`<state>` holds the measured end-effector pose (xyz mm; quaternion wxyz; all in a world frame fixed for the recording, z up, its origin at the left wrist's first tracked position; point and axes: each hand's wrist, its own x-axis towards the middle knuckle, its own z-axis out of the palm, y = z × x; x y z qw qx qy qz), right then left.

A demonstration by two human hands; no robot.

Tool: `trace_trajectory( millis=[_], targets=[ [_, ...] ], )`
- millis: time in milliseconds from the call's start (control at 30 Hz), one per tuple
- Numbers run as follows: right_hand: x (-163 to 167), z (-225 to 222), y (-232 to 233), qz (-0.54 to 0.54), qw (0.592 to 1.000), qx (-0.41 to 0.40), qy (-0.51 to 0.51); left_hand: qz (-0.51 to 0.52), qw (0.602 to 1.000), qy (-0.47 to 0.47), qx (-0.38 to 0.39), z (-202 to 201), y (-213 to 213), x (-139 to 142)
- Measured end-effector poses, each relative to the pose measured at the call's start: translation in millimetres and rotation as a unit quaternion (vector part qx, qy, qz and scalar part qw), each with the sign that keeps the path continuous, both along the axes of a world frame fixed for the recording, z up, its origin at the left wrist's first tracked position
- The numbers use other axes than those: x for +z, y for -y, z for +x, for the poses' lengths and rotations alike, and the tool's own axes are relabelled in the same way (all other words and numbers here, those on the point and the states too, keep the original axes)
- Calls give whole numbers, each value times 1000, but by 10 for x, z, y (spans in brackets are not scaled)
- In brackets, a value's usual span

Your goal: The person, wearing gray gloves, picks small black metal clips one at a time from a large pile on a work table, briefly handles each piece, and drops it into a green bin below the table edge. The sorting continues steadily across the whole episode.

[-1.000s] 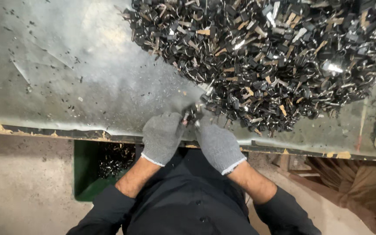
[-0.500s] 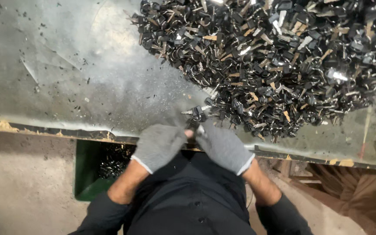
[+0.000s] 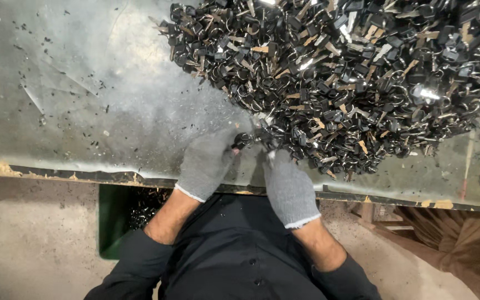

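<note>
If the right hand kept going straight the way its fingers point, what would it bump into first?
The right hand points up and a little left, toward the small dark piece both gloved hands pinch. Right past that sits the edge of the big pile of keys, so it would likely hit the pile next.

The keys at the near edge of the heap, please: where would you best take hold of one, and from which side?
Probably by its black head, coming from the bare table side on the left. The pile of keys thins out at its near-left edge, where the left hand and right hand meet, so single keys lie loose there rather than tangled under rings.
</note>
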<state>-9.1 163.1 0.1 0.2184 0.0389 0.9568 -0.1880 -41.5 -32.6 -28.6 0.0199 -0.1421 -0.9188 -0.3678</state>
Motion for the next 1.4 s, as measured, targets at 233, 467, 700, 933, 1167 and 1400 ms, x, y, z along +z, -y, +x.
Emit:
trace_trajectory(
  millis=[233, 467, 700, 933, 1167, 1400],
  targets=[
    [-100, -121, 67, -62, 990, 127, 16, -31, 999, -2, 24, 38, -54, 23],
    [-45, -205, 172, -15, 985, 142, -98, -29, 997, -58, -31, -31, 2, -72],
    [-158, -42, 258, 25, 981, 146, -122, -105, 985, -120, -61, 62, -122, -131],
    [-35, -238, 35, -109, 984, 120, -75, -40, 999, -27, -13, 0, -60, -132],
    [-95, -128, 191, 83, 971, 182, -132, -90, 991, -80, -63, 58, -48, -290],
    [-79, -203, 69, 26, 964, 188, -188, 35, 995, -96, -11, 23, -72, -65]
  ],
)
